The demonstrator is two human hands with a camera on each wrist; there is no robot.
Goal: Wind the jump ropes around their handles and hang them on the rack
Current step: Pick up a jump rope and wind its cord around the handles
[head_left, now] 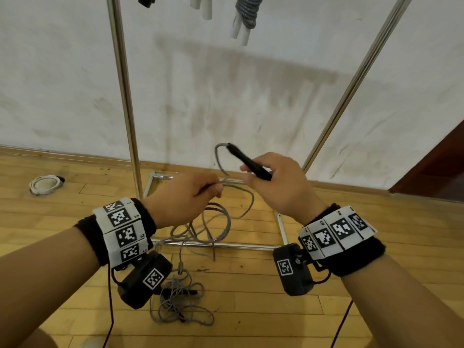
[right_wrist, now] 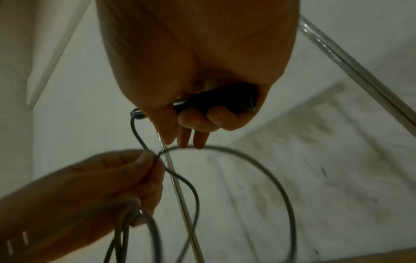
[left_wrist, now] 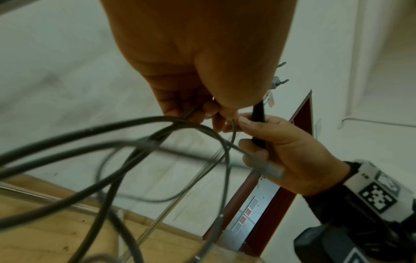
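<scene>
Nearest the viewer, a loose tangle of grey rope (head_left: 175, 305) lies on the wooden plank floor (head_left: 251, 310), with the second black handle (head_left: 180, 292) half buried in it. From there several slack strands rise to the left hand (head_left: 185, 197), whose fingers are curled and pinch the cord between thumb and fingertips; the left wrist view shows more than one strand gathered there. Just beside it, the right hand (head_left: 278, 182) is closed round a slim black handle (head_left: 247, 162), tilted up and away, with two or three fingers extended toward a loop. The cord leaves the handle tip in a tight arch.

Risk, as judged here: no turns are yet seen on the handle, and the long slack trails across the rack's base bar (head_left: 216, 244). Pulling could snag the cord on that bar, tighten the floor tangle into a knot, or drag the free handle. A thin, smooth cord may also slip off a tapered handle if wound loosely.

Materials: the rope is thin, round and springy, holding open curves; the handle is matte, hard and cylindrical. Beyond stand the rack's polished metal uprights (head_left: 125, 96), where wound ropes with white handles (head_left: 241, 23) already hang before a scuffed white wall (head_left: 251, 96).
</scene>
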